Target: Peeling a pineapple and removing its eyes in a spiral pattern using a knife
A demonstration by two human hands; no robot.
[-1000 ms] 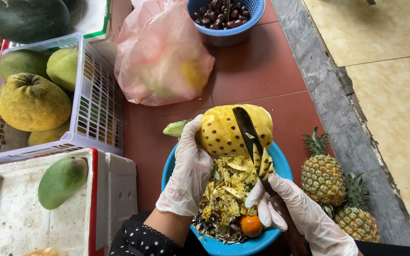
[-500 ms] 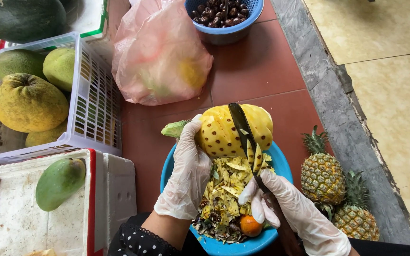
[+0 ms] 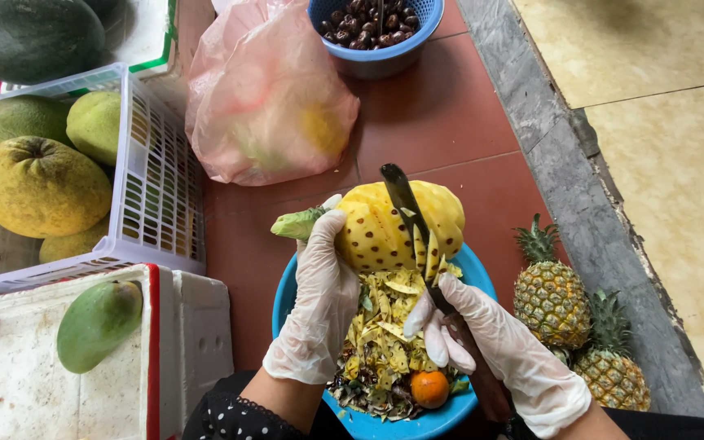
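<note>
Far left: we see a white slotted basket holding large yellow-green pomelos, with a dark watermelon above it and a green mango lying on a white foam box below.
Upper middle: a pink plastic bag sits on the red tiled floor, and a blue colander of dark nuts stands beyond it.
Left hand: gloved, wrapped firmly around the crown end of the peeled pineapple, tilting it over the bowl.
Pineapple position: held in the air just above the far rim of the blue bowl, yellow flesh dotted with brown eyes.
Bowl contents: a heap of yellow peel strips, darker scraps and one small orange fruit.
Right hand: gloved, closed tight on the handle of the dark knife, whose blade lies slanted across the fruit.
Step in hand: we judge it to be cutting the eyes out in slanted grooves.
Next move calls for: a shallow, steady draw along the eye row, then a small turn of the fruit by our left hand.
Far right: two unpeeled pineapples stand beside the bowl against a grey kerb.
</note>
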